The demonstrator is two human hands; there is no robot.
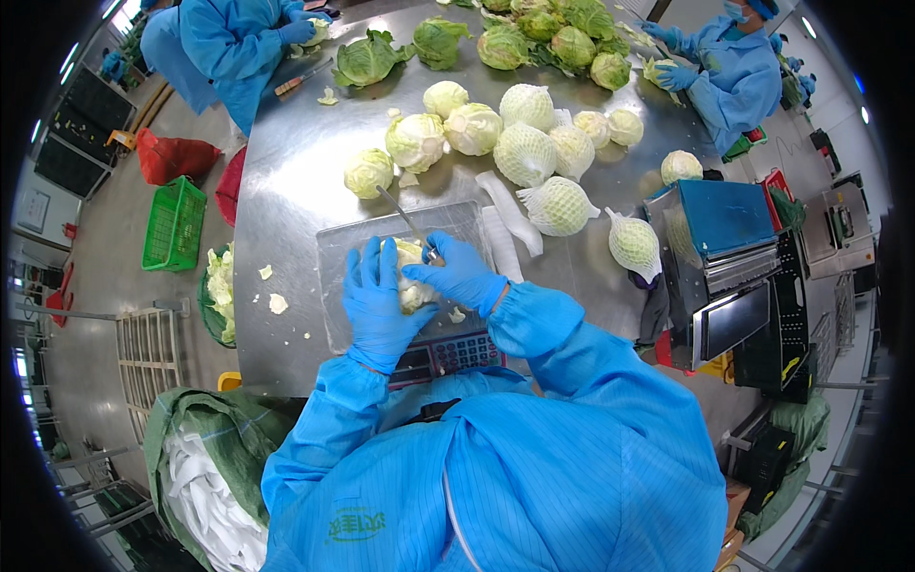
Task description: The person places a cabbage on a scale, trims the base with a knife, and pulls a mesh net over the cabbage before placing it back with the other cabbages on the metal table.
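Note:
My left hand point(382, 307), in a blue glove, steadies a pale cabbage head point(411, 293) from its left side. A knife is in my right hand point(461, 272), with its blade point(400, 211) pointing away and up to the left. The fingers of that hand also rest near the cabbage, whose middle is partly covered by both hands. Beneath it is the plastic-covered platform of a weighing scale point(336, 264). The scale's keypad point(468, 352) shows close to my body. A small leaf scrap point(457, 314) lies on the platform.
Trimmed cabbages point(414, 143) and foam-netted cabbages point(525, 154) stand beyond the scale. White foam net sleeves point(509, 214) lie to its right. Untrimmed green cabbages point(557, 36) are piled at the back. Co-workers point(232, 50) stand across the steel table point(286, 193). A blue-topped machine point(722, 214) is at right.

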